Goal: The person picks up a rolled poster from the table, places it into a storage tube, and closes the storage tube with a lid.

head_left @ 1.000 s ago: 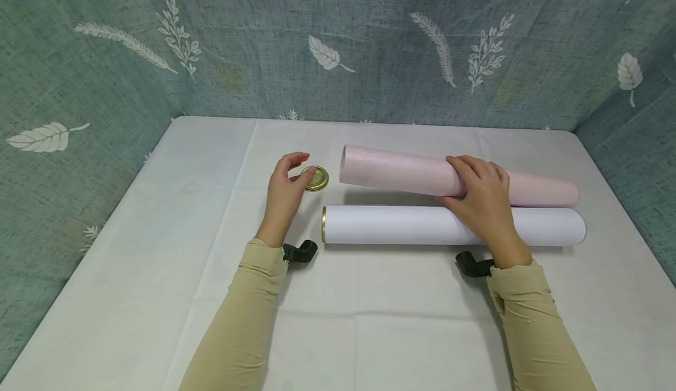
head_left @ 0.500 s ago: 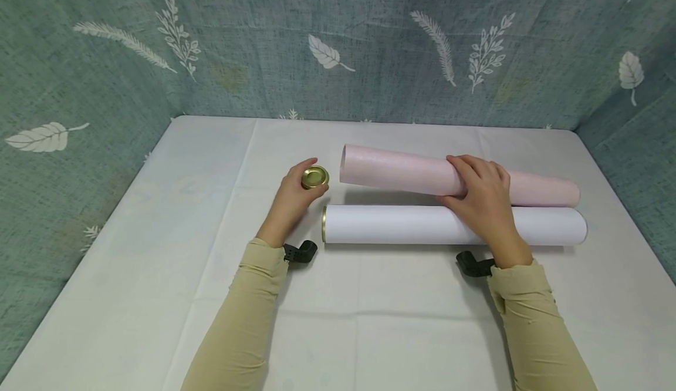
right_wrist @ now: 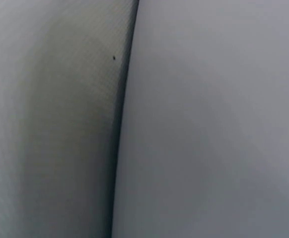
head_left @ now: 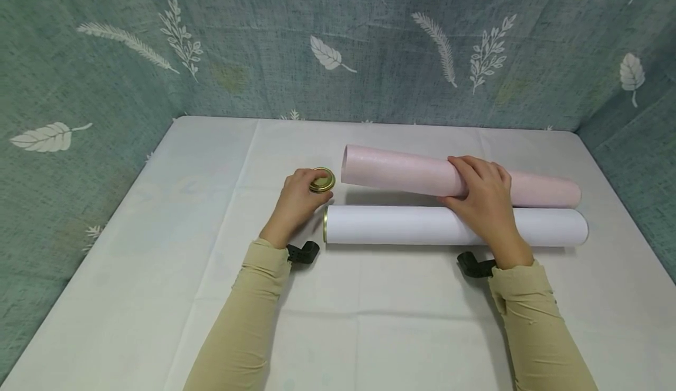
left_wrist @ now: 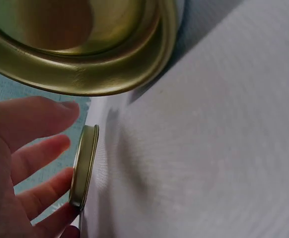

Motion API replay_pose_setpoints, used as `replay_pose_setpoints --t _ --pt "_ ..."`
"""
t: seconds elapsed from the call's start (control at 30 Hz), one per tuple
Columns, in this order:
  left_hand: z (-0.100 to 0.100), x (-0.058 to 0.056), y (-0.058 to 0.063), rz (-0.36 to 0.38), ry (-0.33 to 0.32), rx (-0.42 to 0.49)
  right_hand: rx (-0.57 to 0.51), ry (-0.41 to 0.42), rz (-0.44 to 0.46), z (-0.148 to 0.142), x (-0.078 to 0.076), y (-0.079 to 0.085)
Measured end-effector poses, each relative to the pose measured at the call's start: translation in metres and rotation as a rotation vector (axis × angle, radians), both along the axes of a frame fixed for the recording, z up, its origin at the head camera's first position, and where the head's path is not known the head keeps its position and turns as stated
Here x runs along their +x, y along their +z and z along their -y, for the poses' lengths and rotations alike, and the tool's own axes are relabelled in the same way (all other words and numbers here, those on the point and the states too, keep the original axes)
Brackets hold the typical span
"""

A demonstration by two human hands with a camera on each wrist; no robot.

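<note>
A round gold metal lid (head_left: 323, 181) is at the fingertips of my left hand (head_left: 298, 200), left of the tubes. My fingers reach over its top and the thumb lies by its near side. In the left wrist view the lid (left_wrist: 86, 166) shows edge-on, fingertips against one face, its shadow falling on the cloth. My right hand (head_left: 482, 197) grips a pink tube (head_left: 396, 171) around its middle; the tube's left end is raised above the cloth. A white tube (head_left: 391, 225) lies just nearer, its gold-rimmed end (left_wrist: 105, 74) large in the left wrist view, partly beneath my right wrist.
White cloth (head_left: 158, 297) with creases covers the table. Green leaf-print fabric (head_left: 359, 44) stands behind it and at both sides. Black wrist mounts (head_left: 303, 252) stick out by both sleeves. The right wrist view shows cloth and a pale tube wall (right_wrist: 209, 119) close up.
My left hand has moved slightly right and its fingers have come over the lid, which has shifted a little right with it. The right hand and both tubes stay in place.
</note>
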State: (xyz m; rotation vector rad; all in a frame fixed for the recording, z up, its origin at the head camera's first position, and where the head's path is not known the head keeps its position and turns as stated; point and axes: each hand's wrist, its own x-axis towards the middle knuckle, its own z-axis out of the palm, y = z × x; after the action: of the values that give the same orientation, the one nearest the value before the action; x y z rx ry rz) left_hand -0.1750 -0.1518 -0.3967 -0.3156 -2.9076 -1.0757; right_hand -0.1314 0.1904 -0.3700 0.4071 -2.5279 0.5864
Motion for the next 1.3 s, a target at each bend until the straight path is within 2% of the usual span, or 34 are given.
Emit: replay_pose_setpoints --t 0.27,0.43,0.67,0.97,1.3 --pt "-0.001 0.005 0.005 -0.044 0.008 -0.137 0.004 0.005 -0.009 0.000 0.000 0.001" --pt "-0.001 0.006 0.006 -0.033 0.024 -0.143 0.003 0.005 -0.007 -0.001 0.001 0.000" --pt "-0.001 0.009 0.008 0.017 0.011 -0.152 0.003 0.005 -0.011 -0.001 0.001 -0.001" --pt "-0.003 0.008 0.009 0.002 -0.042 -0.300 0.001 0.007 -0.017 -0.001 0.001 0.001" --pt "-0.001 0.013 0.013 0.017 0.010 -0.308 0.000 0.004 -0.008 0.000 0.002 0.001"
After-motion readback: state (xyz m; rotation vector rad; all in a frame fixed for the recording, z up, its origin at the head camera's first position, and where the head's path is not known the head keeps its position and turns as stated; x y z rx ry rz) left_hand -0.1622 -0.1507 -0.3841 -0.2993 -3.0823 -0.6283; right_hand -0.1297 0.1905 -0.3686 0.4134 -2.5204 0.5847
